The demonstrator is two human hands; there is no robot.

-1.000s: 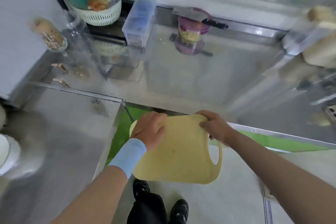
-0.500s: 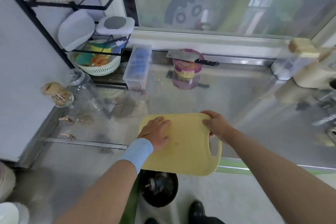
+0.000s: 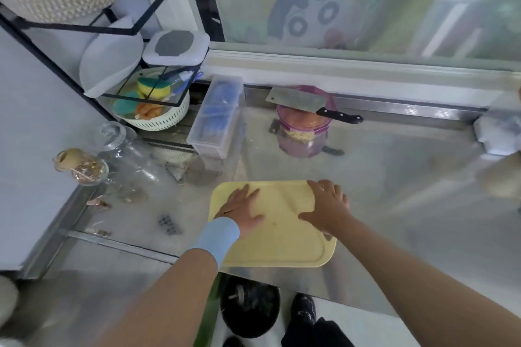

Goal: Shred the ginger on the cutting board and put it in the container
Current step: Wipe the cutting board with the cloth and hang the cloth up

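Both hands, left hand (image 3: 243,211) and right hand (image 3: 327,208), press flat and apart on the yellow cutting board (image 3: 282,246), gripping nothing. It looks light, stiff and likely to skate on the slick steel surface (image 3: 394,177); grasp its rim. No ginger shows on it. The purple container (image 3: 303,135), under a cleaver (image 3: 296,100), stands well beyond the hands.

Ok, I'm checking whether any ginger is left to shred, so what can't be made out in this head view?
Purple container: the cleaver lies across its top; pale shreds show through the tinted wall but can't be identified.
Cutting board: the patches under the left hand and right hand are hidden.
Object at the right edge: blurred and cut off by the frame.
Clear box: blue contents too blurred to identify.
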